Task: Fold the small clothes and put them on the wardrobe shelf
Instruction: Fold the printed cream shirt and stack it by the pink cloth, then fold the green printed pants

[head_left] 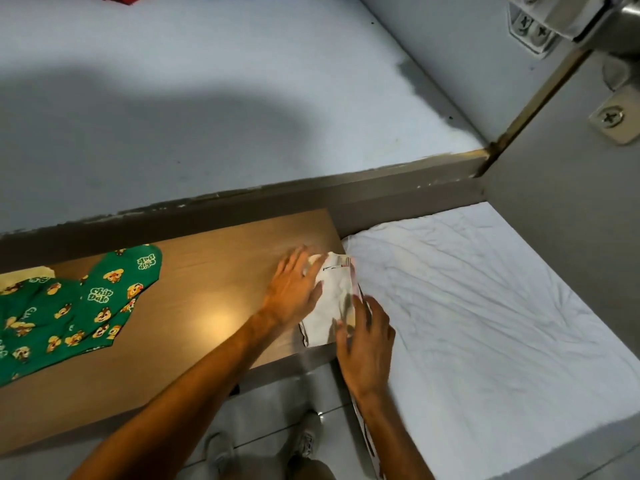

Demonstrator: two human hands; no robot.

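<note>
The white garment [330,299] is a small folded piece of pale cloth, roughly rectangular, longer than it is wide, with a short red and black marking near its far edge and a dark line along its near edge. It lies at the right end of the wooden counter [194,299], its right side just beside the white bed sheet [467,299] that covers the mattress. The left hand [294,289] lies flat on the garment's left half, fingers straight and spread, pressing the cloth onto the counter. The right hand [367,344] rests on the garment's near right corner, fingers extended and slightly bent; whether they pinch the cloth cannot be told. Both forearms reach in from the lower edge of the view. 1 other garment, the green shorts [69,313], printed with cartoon chipmunks and white lettering, lies spread unfolded at the left end of the counter, well apart from the white garment. A pale wall [242,98] rises behind the counter. A tiled floor [277,410] shows below the counter's near edge.
</note>
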